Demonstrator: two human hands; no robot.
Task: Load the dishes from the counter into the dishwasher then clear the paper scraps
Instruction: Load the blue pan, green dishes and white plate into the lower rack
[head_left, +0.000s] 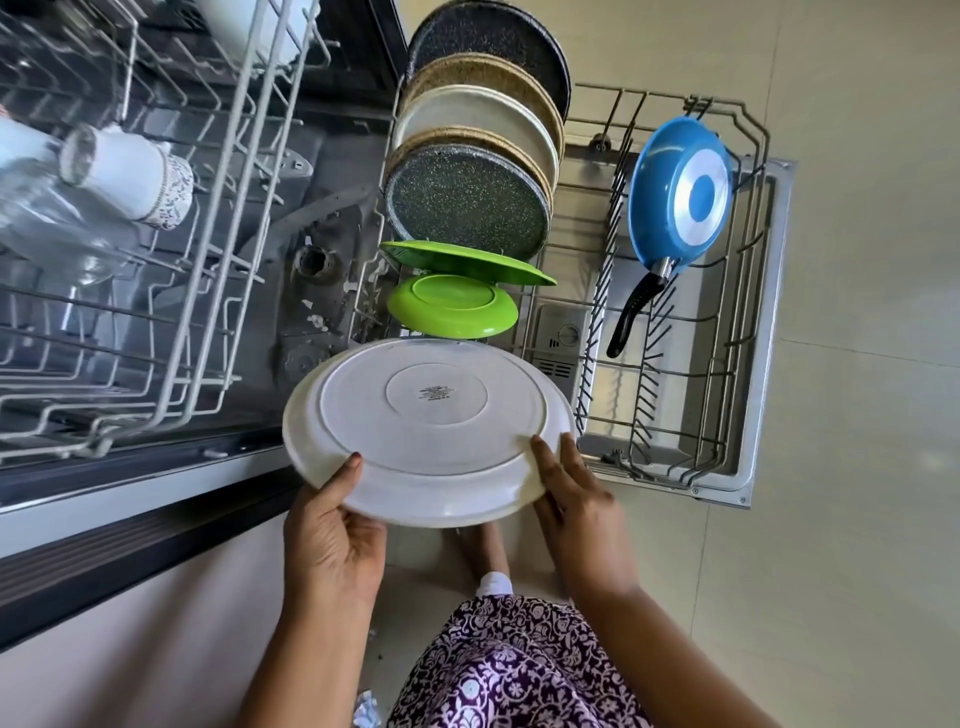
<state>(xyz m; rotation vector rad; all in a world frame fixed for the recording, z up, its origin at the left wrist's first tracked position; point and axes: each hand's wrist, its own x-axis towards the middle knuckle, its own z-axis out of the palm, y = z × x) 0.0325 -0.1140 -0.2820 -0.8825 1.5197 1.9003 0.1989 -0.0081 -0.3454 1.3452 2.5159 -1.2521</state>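
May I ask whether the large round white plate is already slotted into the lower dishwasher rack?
No: the left hand and right hand hold the large round white plate by its near rim, above the lower rack.

floor: beige tiles, grout lines visible | garment: purple-and-white floral fabric, bottom centre

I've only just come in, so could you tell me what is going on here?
A person holds a large round white plate in both hands, left hand and right hand gripping its near rim, over the pulled-out wire lower rack. A row of speckled, tan, white and green plates already stands there, beside a blue frying pan.
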